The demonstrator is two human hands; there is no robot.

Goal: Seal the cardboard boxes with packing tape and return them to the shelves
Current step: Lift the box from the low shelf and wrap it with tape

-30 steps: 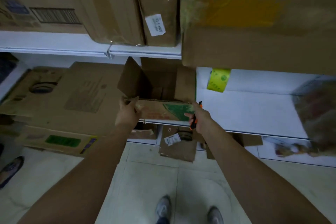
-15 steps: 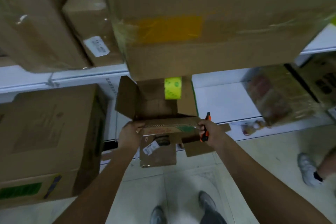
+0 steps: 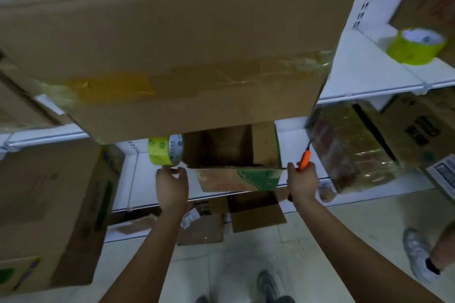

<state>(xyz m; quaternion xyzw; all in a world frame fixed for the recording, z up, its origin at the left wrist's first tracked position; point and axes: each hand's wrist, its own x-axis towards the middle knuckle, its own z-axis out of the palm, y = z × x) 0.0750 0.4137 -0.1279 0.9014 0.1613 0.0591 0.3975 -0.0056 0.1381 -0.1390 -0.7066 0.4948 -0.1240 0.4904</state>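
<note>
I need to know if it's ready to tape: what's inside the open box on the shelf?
The open box shows bare cardboard walls; its bottom is hidden behind the front flap.

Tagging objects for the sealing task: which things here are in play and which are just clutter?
In play:
- open box, flaps up, on the shelf
- left hand at the tape roll
- right hand holding the orange cutter

Clutter:
- big taped box above
- second tape roll
- wrapped bundle
- flat cardboard
</note>
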